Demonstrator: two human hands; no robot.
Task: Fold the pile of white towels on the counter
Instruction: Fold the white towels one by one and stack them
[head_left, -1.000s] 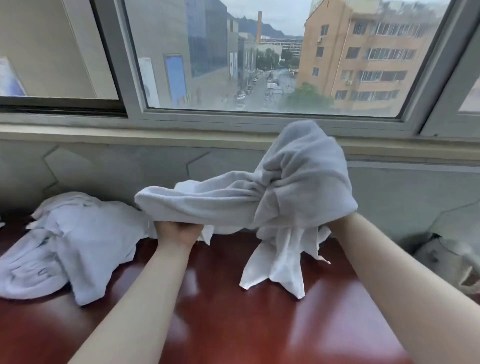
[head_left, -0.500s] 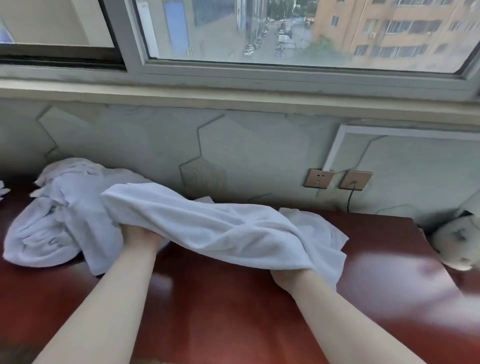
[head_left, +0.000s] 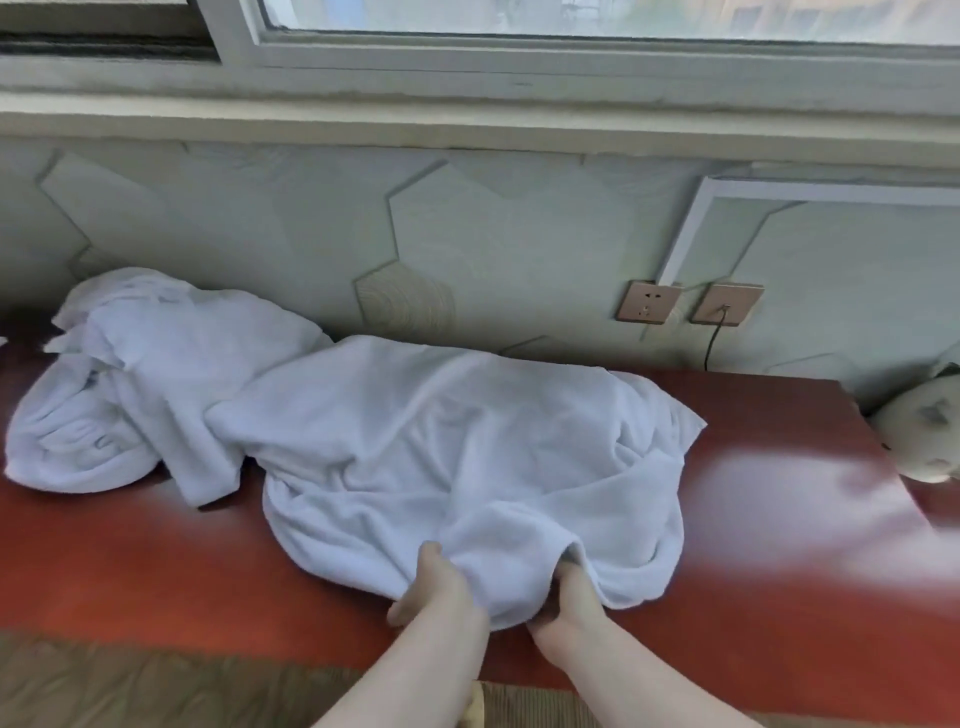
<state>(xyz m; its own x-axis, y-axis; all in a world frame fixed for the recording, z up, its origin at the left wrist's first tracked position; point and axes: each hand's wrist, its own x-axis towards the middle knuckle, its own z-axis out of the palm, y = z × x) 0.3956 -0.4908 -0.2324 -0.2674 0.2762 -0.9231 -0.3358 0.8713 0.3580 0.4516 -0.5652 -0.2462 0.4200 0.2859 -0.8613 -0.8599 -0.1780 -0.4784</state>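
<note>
A large white towel (head_left: 441, 447) lies rumpled across the middle of the red-brown counter (head_left: 769, 571). My left hand (head_left: 436, 582) and my right hand (head_left: 566, 597) grip its near edge close together, fingers tucked into the cloth near the counter's front edge. A crumpled pile of white towels (head_left: 119, 395) sits at the back left, partly under the spread towel's left end.
A pale soft toy (head_left: 919, 436) rests at the counter's right end. Two wall sockets (head_left: 685, 304) with a black cable sit on the wall behind. A window sill runs above. The counter's front edge meets a brownish surface (head_left: 130, 686) below.
The towel I held up in the air has come down onto the counter and spread out. Both hands moved toward me and closer together on its near edge. The view tilted down.
</note>
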